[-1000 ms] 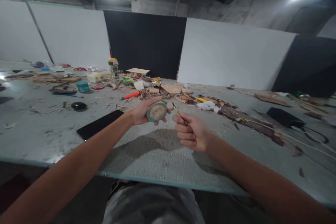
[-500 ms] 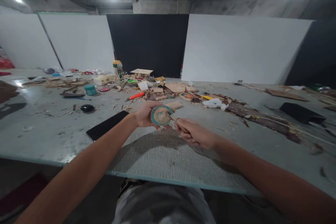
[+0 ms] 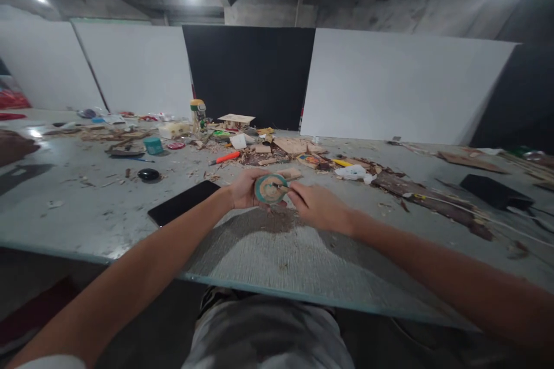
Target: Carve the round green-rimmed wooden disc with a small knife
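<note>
Evidently, left fingers (image 3: 257, 173) cup a teal-rimmed disc (image 3: 265, 191) while right fingers (image 3: 300, 191) close round a slim tool (image 3: 283, 188).

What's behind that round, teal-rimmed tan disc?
The bare left hand and a pale, elongated wooden piece show past the disc. The covered part of that hand cannot be seen.

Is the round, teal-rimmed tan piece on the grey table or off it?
Off: the left hand holds the piece above the table.
</note>
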The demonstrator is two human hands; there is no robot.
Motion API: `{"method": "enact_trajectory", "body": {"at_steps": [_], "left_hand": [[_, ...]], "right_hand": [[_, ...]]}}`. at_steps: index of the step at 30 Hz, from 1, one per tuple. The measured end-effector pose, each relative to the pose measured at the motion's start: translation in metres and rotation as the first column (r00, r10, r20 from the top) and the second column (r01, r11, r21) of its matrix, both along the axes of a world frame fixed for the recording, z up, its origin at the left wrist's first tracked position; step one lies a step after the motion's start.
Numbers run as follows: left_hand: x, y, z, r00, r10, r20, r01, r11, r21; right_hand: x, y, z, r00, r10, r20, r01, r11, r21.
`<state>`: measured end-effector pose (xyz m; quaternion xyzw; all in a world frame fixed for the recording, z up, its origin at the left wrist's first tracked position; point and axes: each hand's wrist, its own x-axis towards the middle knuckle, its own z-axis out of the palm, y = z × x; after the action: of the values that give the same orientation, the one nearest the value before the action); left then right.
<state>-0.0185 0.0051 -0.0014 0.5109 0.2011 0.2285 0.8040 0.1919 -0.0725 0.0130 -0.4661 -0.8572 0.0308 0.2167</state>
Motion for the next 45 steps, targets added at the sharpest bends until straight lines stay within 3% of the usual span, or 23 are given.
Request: {"method": "enact_trajectory", "body": {"at_steps": [3,6,12,19,26,40,45], "left_hand": [[0.007,0.0,-0.002,0.997,0.071,-0.031,-0.072,0.997,-0.005],[0.016,0.002,-0.006,0.999,0.03,-0.04,-0.033,0.996,-0.081],[0.024,0.006,-0.016,0.986,0.039,0.159,-0.015,0.989,-0.146],[0.022,-0.001,-0.018,0.978,0.137,0.16,-0.103,0.974,-0.203],[0.03,-0.008,-0.016,0.96,0.262,0.098,-0.261,0.965,-0.027],[0.028,-0.012,-0.011,0.96,0.205,0.188,-0.218,0.974,0.053],[0.029,-0.014,-0.011,0.958,0.236,0.162,-0.255,0.961,0.104]], "right_hand": [[0.0,0.0,-0.014,0.998,0.012,-0.069,-0.014,0.999,-0.031],[-0.001,-0.004,-0.029,0.989,0.013,-0.144,-0.029,0.993,-0.111],[-0.002,-0.003,-0.04,0.96,-0.022,-0.278,-0.002,0.996,-0.088],[-0.004,0.002,-0.04,0.958,-0.035,-0.286,0.005,0.995,-0.103],[-0.006,-0.006,-0.03,0.949,-0.007,-0.314,-0.041,0.988,-0.146],[-0.005,-0.013,-0.023,0.925,-0.021,-0.379,-0.074,0.97,-0.233],[-0.005,-0.013,-0.024,0.913,-0.019,-0.407,-0.095,0.961,-0.259]]}}
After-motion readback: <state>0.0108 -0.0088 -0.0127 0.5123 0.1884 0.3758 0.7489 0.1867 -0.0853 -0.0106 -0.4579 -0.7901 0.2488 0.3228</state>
